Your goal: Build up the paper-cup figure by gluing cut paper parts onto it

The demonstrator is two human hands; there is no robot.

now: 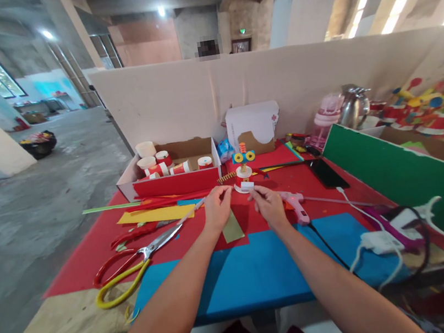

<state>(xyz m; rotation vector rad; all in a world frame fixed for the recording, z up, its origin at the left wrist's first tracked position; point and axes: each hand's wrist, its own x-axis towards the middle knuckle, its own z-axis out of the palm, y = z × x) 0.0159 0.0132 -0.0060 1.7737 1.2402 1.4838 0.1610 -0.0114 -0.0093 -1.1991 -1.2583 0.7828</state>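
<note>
My right hand [269,208] has its fingers closed at a small white piece [247,185], which lies in front of the base of a paper-cup figure [243,173]. The figure stands upright, with a blue head piece, two yellow ring eyes, an orange coil on top and a gold coiled arm. Just left of it, my left hand [217,209] is pinched closed; what is between its fingertips is too small to make out. A pale thin strip [194,209] runs beside that hand towards the large scissors [162,239]. A pink glue gun [296,206] lies right of my right hand.
An open box [176,183] of red-and-white paper cups stands behind on the left. Yellow paper [156,214] lies before it. Right are a phone [329,173], a power strip [398,232] with cables, and a green panel [392,185]. A white partition [178,98] closes off the back.
</note>
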